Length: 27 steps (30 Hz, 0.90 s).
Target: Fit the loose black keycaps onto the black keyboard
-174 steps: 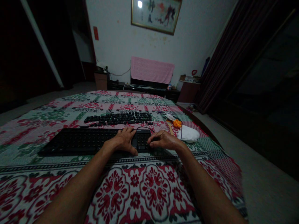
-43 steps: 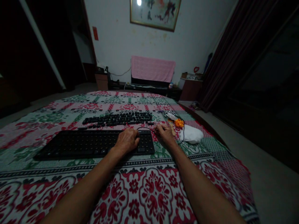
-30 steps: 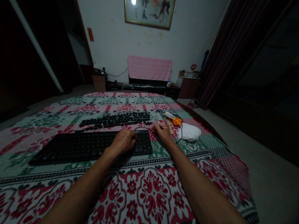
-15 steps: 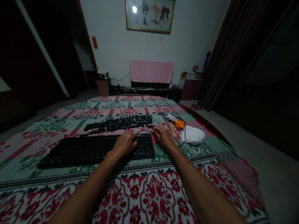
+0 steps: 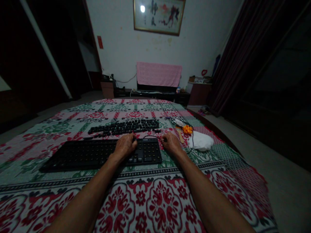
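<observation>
Black keyboard (image 5: 92, 153) lies flat on a patterned cloth (image 5: 164, 200), its long side running across in front of the person; its face shows rows of small pale dots. Left hand (image 5: 125, 144) is over the keyboard, right of its middle and toward the far edge; the keyboard extends beneath it and out to both sides, the number block to its right; its fingers are curled in, thumb side toward the right hand; whether anything is held inside cannot be told.

Right hand (image 5: 171, 142) is off the keyboard, just beside its far right corner; its fingers are drawn narrow, the tips at a thin black cable (image 5: 151, 136) that arcs along the keyboard's far edge; whether the cable is gripped cannot be told.

Loose black keycaps (image 5: 128, 126) lie in a long band beyond the keyboard, farther from the person than both hands; to the right of the right hand are a flat wooden stick (image 5: 180, 135), an orange bundle (image 5: 187, 130) and a white cloth bundle (image 5: 202, 141).
</observation>
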Available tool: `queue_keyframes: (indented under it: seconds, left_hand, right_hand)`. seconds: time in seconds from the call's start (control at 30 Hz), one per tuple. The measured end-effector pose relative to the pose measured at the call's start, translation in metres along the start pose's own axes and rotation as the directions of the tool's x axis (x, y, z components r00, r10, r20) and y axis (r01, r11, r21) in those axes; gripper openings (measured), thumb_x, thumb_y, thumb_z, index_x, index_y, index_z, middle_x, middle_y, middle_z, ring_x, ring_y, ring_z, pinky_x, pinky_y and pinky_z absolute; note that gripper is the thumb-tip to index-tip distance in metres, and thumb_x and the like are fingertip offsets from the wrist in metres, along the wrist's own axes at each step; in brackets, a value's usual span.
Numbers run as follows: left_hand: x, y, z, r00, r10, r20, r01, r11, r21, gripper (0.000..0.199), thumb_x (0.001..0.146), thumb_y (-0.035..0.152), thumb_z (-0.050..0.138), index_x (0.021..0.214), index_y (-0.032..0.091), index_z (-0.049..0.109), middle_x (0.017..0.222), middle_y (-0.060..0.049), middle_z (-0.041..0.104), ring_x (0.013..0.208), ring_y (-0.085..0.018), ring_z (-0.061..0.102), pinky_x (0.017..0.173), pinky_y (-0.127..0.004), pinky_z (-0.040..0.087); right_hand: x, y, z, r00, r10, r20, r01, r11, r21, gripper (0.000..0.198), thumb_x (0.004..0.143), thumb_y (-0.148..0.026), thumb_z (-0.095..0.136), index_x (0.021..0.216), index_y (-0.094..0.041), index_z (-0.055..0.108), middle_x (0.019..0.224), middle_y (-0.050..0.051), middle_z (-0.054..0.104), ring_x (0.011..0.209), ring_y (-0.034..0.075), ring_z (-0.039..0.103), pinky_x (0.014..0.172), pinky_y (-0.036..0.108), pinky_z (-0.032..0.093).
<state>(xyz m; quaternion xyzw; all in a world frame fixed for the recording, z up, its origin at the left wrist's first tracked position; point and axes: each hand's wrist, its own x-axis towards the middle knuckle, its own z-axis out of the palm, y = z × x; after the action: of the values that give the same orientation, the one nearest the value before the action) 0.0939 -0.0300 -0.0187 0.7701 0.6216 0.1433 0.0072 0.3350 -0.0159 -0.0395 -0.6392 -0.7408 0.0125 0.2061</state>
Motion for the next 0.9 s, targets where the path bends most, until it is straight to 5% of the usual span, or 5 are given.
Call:
queue_keyframes:
  seconds: [0.47,0.9]
  left_hand:
    - [0.004,-0.001,0.001,0.997,-0.061,0.036,0.061,0.998,0.025,0.029,0.078,0.033,0.045,0.096,0.020,0.064,0.095,-0.009,0.069,0.093,-0.025,0.063,0.077,-0.032,0.046]
    - [0.002,0.002,-0.003,0.997,-0.062,0.040,0.061,0.998,0.026,0.030,0.078,0.032,0.043,0.095,0.019,0.064,0.094,-0.009,0.069,0.092,-0.025,0.063,0.076,-0.031,0.046]
  right_hand:
    - [-0.004,0.003,-0.011,0.993,0.110,-0.051,-0.113,0.992,-0.049,0.021,0.075,-0.025,0.053,0.079,-0.013,0.070,0.084,0.010,0.065,0.081,0.019,0.058,0.069,0.025,0.038]
    - [-0.001,0.009,-0.003,1.000,0.024,-0.008,-0.024,0.999,0.044,0.024,0.074,-0.019,0.058,0.095,-0.017,0.069,0.092,0.008,0.064,0.088,0.017,0.057,0.078,0.026,0.040]
